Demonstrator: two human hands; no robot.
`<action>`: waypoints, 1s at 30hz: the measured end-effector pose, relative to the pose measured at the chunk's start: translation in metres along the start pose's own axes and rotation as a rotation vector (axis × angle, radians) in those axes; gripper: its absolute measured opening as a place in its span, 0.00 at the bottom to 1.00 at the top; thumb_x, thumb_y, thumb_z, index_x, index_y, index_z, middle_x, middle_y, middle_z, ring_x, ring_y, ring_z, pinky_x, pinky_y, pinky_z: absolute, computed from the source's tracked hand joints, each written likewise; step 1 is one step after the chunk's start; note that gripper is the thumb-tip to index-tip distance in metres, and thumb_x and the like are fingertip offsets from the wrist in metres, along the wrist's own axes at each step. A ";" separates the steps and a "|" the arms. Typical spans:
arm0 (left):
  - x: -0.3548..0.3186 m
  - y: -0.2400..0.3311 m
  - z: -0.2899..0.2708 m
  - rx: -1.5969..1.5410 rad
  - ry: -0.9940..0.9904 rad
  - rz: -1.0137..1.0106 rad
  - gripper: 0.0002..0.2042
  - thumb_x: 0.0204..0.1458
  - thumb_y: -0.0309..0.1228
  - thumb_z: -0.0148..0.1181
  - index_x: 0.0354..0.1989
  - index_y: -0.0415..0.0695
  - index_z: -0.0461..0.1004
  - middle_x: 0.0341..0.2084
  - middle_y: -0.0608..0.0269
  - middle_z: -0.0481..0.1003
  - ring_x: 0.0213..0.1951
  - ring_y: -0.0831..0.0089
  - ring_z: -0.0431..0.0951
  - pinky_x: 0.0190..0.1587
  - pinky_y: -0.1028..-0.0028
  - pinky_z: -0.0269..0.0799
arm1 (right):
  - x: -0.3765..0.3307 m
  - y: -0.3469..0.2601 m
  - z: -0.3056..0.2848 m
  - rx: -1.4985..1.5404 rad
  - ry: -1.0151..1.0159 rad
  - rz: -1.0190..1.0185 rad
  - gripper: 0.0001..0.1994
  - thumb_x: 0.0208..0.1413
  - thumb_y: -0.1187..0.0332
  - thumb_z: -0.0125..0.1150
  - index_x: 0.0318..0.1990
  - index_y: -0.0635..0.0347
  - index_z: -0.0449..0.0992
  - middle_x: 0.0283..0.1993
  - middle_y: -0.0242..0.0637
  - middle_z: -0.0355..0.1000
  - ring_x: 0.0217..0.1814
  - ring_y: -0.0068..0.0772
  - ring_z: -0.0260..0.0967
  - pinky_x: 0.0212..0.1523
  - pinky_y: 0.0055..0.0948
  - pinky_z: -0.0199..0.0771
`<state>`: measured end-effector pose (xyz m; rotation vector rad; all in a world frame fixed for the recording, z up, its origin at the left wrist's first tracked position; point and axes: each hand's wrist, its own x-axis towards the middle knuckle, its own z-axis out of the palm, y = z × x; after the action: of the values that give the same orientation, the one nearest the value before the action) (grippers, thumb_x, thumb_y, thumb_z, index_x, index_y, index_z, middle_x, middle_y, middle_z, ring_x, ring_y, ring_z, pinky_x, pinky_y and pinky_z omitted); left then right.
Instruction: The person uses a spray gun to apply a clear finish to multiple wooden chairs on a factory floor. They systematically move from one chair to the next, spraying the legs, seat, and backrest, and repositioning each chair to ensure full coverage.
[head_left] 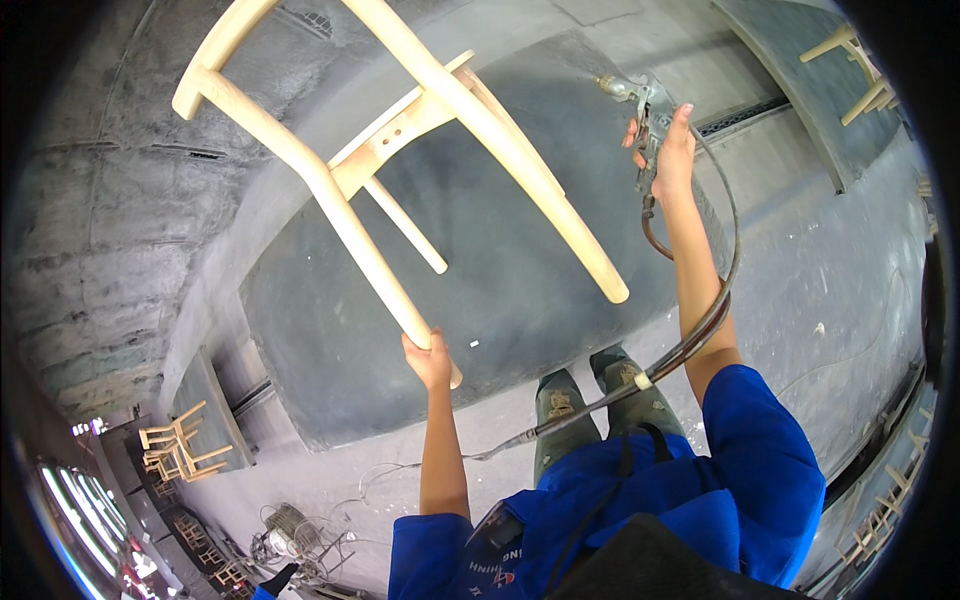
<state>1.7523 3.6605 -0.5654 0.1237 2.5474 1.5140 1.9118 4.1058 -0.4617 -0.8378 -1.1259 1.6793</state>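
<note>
My left hand [430,358] grips the end of one leg of a pale, bare wooden chair frame [400,130], held up in front of me with its legs pointing toward me. My right hand [672,150] is raised at the upper right and holds a metal spray gun [640,105] whose nozzle points left toward the chair frame. A dark hose [700,320] runs from the gun down along my right forearm and off to the lower left across the floor.
A grey, paint-crusted spray booth wall and floor [500,270] lie behind the chair. More bare wooden chair frames stand at the lower left [180,445] and upper right [860,70]. A floor grate [745,115] runs near my right hand.
</note>
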 end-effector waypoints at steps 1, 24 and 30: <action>0.000 -0.003 0.000 0.011 0.006 -0.046 0.15 0.52 0.26 0.64 0.43 0.34 0.65 0.25 0.59 0.71 0.20 0.73 0.74 0.23 0.72 0.72 | 0.007 0.004 -0.004 -0.013 0.037 0.023 0.35 0.69 0.35 0.33 0.39 0.62 0.74 0.28 0.36 0.75 0.26 0.26 0.73 0.18 0.24 0.61; -0.048 -0.053 -0.018 0.112 0.003 0.034 0.19 0.50 0.37 0.66 0.43 0.39 0.69 0.31 0.41 0.80 0.38 0.40 0.81 0.42 0.53 0.75 | -0.134 -0.137 0.142 -0.157 -0.315 -0.728 0.42 0.61 0.31 0.47 0.67 0.61 0.70 0.39 0.34 0.77 0.34 0.17 0.72 0.28 0.17 0.65; -0.068 -0.077 -0.041 0.154 -0.185 -0.021 0.24 0.52 0.43 0.66 0.49 0.42 0.65 0.37 0.41 0.80 0.43 0.41 0.80 0.47 0.52 0.74 | -0.241 -0.159 0.246 -0.158 -0.708 -0.619 0.46 0.61 0.29 0.45 0.67 0.67 0.68 0.35 0.35 0.76 0.32 0.18 0.72 0.22 0.16 0.62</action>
<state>1.8126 3.5771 -0.6067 0.2446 2.5050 1.2351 1.8285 3.8291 -0.2158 0.0786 -1.7865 1.3737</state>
